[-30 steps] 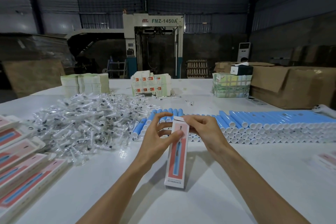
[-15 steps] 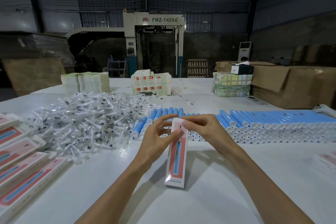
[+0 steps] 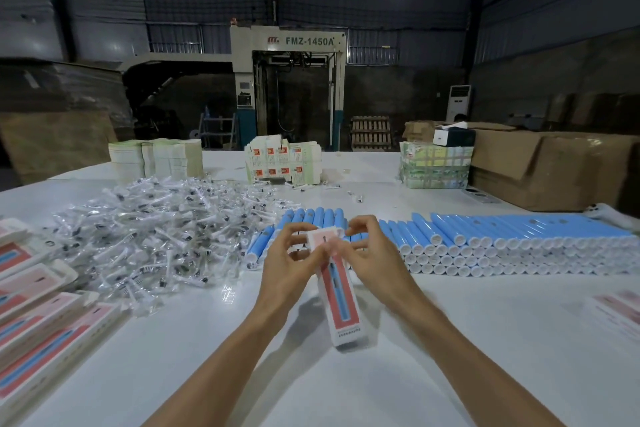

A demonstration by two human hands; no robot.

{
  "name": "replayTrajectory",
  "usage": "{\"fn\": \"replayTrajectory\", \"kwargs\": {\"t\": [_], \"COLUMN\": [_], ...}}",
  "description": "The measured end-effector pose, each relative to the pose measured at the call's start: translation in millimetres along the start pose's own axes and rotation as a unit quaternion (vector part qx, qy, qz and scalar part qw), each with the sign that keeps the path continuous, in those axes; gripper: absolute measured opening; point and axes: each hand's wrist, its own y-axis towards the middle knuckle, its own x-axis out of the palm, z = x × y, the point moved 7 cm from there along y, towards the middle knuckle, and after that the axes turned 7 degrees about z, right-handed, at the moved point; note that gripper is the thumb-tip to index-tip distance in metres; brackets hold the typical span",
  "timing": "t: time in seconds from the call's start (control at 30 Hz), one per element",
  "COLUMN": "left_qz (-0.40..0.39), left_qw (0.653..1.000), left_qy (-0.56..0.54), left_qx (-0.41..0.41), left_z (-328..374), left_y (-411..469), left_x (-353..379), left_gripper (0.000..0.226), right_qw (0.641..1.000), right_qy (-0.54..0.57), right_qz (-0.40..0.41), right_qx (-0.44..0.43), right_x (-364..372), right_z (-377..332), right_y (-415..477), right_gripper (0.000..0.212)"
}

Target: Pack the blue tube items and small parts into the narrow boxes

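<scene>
Cardboard in white makes up the narrow box (image 3: 341, 291), whose face carries a long pink-red panel with a picture of a slim blue tube and a dark tip, plus a line of small print at its near end. It sits in the middle of the view, tilted, with its far end raised between both hands and its near end low over the white counter (image 3: 450, 367); whether that end touches the surface is unclear because of blur. The left hand (image 3: 289, 267) grips the upper part from the left and the right hand (image 3: 374, 255) from the right, fingers (image 3: 361, 222) curled and pinching at the top flap. Just behind the hands lie rows of blue tubes (image 3: 502, 236) with white caps. A heap of small parts (image 3: 156, 236) in clear wrappers is spread to the left, and more packed boxes (image 3: 41, 315) lie at the left edge.
</scene>
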Motion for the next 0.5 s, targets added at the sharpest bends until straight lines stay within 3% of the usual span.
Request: {"fn": "replayTrajectory", "kwargs": {"t": [0.1, 0.17, 0.23, 0.37, 0.5], "left_qz": [0.051, 0.066, 0.063, -0.004, -0.059], "left_qw": [0.998, 0.996, 0.995, 1.000, 0.985], "left_qy": [-0.040, -0.057, -0.069, 0.023, 0.117], "left_qx": [-0.007, -0.019, -0.025, 0.018, 0.108], "left_z": [-4.3, -7.0, -10.0, -16.4, -19.5], "left_y": [3.9, 3.4, 0.8, -5.5, -13.6], "left_x": [-8.4, -8.4, -3.5, 8.2, 17.1], "left_gripper": [0.035, 0.035, 0.037, 0.042, 0.034], "right_qw": [0.986, 0.961, 0.951, 0.957, 0.944], "right_qy": [-0.156, -0.244, -0.261, -0.256, -0.310], "right_qz": [-0.044, -0.039, -0.013, 0.017, 0.081], "right_qx": [-0.030, -0.121, -0.165, -0.135, -0.075], "right_x": [20.1, 29.2, 24.7, -16.9, -113.6], "right_z": [2.5, -0.1, -2.9, 5.6, 43.1], "right_y": [-23.6, -36.0, -40.9, -41.9, -50.4], "right_gripper": [0.066, 0.060, 0.053, 0.056, 0.052]}}
